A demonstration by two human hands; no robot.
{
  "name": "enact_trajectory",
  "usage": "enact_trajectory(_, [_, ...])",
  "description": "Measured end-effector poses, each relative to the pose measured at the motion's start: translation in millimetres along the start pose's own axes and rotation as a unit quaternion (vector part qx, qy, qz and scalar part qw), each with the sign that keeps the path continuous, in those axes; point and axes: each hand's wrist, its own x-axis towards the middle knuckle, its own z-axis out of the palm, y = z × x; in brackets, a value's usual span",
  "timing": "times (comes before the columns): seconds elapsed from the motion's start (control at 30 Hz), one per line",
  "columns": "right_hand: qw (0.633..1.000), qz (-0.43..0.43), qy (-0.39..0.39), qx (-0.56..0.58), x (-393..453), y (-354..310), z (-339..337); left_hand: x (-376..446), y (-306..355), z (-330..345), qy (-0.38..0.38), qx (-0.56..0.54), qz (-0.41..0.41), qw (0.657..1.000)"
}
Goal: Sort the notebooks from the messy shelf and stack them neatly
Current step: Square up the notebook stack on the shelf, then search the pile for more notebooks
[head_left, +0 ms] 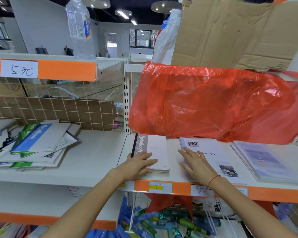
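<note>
Sorting looks partly done: three neat piles sit on the right shelf (177, 177). Left hand (138, 163) lies flat, fingers straight, on the grey notebook stack (156, 152); right hand (196, 163) rests flat on the white "Memory" stack (212, 152), grasping nothing. A messy heap of notebooks (36, 145) on the left shelf remains unsorted.

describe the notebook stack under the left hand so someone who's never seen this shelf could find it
Start at the big red plastic bag draped over the right-hand shelf. Below its left end are three neat stacks; take the leftmost stack, under the left hand. Only its cover has a grey-brown band reading "NoteBook" along a dark spine.
</note>
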Motion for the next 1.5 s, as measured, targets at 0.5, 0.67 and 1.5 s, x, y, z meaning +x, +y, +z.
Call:
enact_trajectory(0.5, [0.996,-0.069,0.052,0.015,25,-49,-8,-41,-12,-12,0.19,0.006,-0.099,0.977])
enact_trajectory(0.67, [0.971,-0.151,0.16,0.093,56,-122,-9,-117,-60,-19,0.296,0.022,-0.193,0.935])
enact_trajectory(1.5, [0.966,-0.208,0.142,0.051,139,-505,41,-466,-299,-16,0.305,0.101,-0.352,0.879])
